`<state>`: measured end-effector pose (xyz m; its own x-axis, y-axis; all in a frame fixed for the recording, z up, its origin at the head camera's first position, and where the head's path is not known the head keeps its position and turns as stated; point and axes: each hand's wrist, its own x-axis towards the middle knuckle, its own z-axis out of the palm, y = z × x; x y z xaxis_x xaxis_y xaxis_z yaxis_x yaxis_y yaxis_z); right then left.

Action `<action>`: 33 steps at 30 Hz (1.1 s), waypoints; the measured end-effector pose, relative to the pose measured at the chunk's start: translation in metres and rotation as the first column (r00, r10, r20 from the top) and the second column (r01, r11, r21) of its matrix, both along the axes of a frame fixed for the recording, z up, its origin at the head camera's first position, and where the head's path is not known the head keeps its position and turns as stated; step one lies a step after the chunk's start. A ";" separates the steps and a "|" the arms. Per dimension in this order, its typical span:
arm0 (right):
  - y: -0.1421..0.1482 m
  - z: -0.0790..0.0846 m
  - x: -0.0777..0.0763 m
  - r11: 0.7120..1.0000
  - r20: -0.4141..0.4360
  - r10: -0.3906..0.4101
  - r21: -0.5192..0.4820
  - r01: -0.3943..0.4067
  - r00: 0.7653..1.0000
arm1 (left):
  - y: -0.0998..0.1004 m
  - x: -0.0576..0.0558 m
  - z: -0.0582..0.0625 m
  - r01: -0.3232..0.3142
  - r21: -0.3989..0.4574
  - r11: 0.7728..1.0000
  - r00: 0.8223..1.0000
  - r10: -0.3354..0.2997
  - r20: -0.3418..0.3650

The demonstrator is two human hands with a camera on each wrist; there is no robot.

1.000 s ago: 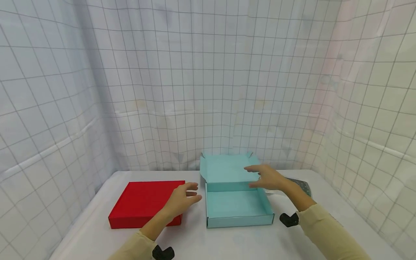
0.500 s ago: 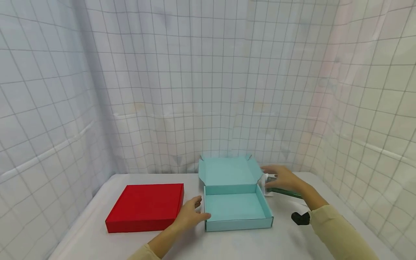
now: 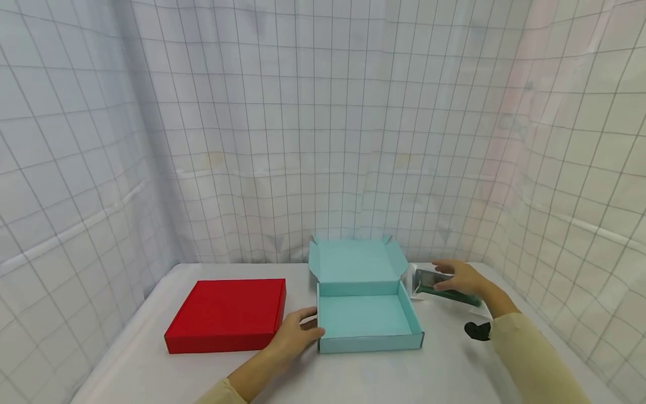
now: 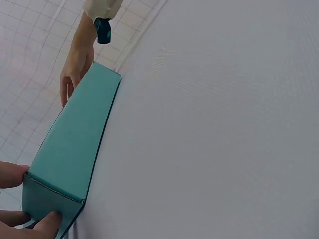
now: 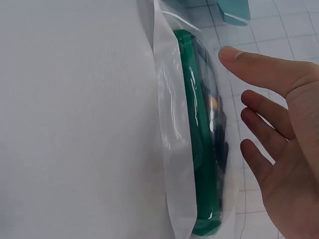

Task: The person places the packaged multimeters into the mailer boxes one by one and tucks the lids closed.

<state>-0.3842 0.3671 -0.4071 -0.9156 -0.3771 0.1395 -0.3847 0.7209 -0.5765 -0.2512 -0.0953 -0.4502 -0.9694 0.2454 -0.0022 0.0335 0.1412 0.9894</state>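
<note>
A teal cardboard box (image 3: 370, 344) stands on the table with its lid (image 3: 358, 261) folded up at the back; nothing lies inside. At its left wall is my left hand (image 3: 291, 338), with thumb and fingertips touching the box end (image 4: 42, 201) in the left wrist view. To the right of the box lies a clear plastic bag (image 5: 172, 124) holding a dark, flat item with a green edge (image 5: 197, 119). My right hand (image 3: 463, 279) hovers over this bagged item, fingers loosely spread and apart from it in the right wrist view.
A closed red box (image 3: 232, 308) lies on the white table (image 3: 383, 376), left of my left hand. White grid-patterned curtains (image 3: 328, 140) enclose the table at the back and both sides. A black wrist mount (image 3: 477, 331) sits below my right sleeve.
My left hand has moved right, from beside the red box to the teal box's left wall. My right hand has gone from over the teal box rightward to the bagged item.
</note>
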 end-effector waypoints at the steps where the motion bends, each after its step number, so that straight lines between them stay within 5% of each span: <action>1: 0.003 -0.002 -0.001 1.000 0.003 -0.004 -0.003 0.004 1.000 | 0.000 0.000 0.000 -0.001 0.006 1.000 1.000 0.001 0.006; 16: 0.006 -0.020 -0.016 0.970 0.096 -0.148 0.208 0.125 0.984 | -0.004 0.000 -0.001 0.007 0.077 0.997 0.999 -0.011 0.043; 33: 0.012 -0.017 -0.015 0.970 0.069 -0.123 0.221 0.105 0.990 | -0.004 0.002 -0.002 0.017 0.117 0.993 0.998 -0.024 0.063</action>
